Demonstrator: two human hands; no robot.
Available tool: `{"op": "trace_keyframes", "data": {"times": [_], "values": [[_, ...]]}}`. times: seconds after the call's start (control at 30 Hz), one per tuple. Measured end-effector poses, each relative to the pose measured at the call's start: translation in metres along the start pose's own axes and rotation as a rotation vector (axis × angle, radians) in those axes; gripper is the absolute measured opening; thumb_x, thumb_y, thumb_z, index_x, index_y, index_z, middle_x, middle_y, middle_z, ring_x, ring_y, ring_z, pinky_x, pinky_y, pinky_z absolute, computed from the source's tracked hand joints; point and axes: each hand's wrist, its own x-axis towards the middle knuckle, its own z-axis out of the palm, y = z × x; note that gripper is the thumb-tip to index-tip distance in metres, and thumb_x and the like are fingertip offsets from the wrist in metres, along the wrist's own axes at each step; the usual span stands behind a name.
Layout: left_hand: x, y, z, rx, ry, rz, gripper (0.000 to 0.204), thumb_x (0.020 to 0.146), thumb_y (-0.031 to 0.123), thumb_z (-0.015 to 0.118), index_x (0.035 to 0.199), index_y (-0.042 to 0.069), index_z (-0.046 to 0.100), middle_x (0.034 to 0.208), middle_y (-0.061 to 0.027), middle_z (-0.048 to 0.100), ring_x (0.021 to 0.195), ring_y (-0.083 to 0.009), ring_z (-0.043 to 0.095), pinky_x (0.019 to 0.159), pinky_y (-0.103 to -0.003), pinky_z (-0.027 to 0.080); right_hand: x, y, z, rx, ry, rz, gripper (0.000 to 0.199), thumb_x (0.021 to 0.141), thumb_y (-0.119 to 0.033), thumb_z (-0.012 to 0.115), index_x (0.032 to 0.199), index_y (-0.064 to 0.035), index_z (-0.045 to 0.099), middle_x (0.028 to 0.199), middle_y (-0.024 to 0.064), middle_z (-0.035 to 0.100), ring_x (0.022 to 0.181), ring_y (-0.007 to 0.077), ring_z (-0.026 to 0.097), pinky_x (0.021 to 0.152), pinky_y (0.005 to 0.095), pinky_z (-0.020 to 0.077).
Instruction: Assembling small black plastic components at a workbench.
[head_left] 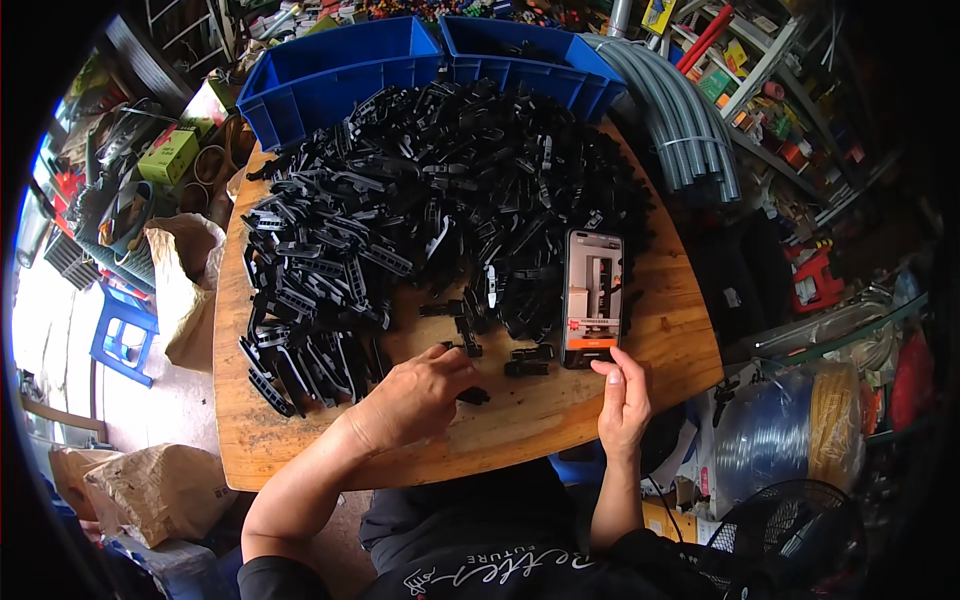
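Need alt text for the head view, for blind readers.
A person's left hand is at small black parts on a wooden table, the right hand at the lower edge of a lit phone. Beyond, a heap of them spreads before two blue bins.

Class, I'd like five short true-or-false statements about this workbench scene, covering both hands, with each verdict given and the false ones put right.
1. Two blue bins stand along the far side of the wooden table. True.
2. The left hand is inside one of the blue bins. False: it is over the near part of the table, by some small black parts.
3. The right hand is at the lower end of a phone. True.
4. The phone is face down. False: its lit screen faces the camera.
5. Bundled grey tubing is to the right of the blue bins. True.
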Motion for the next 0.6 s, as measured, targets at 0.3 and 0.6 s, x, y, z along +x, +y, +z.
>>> {"op": "trace_keyframes", "data": {"times": [0.3,0.6], "values": [[0.001,0.0,-0.001,0.028,0.01,0.012,0.034,0.065,-0.002,0.058,0.098,0.007,0.06,0.098,-0.0073,0.056,0.095,-0.0251,0.055,0.08,-0.034,0.05,0.017,-0.003,0.003,-0.087,-0.033,-0.057,0.023,0.094,-0.007,0.044,0.113,0.0001,0.054,0.085,0.0097,0.065,0.08,0.017,0.058,0.075,0.028,0.0452],[0.005,0.001,-0.001,0.022,-0.016,-0.007,0.036,0.067,0.0,0.06,0.101,0.011,0.061,0.099,-0.0064,0.056,0.097,-0.025,0.055,0.082,-0.035,0.049,0.078,-0.001,0.0,0.105,0.084,-0.034,0.023,0.094,-0.009,0.045,0.112,0.001,0.055,0.086,0.0089,0.065,0.079,0.0118,0.058,0.073,0.0236,0.0431]]}}
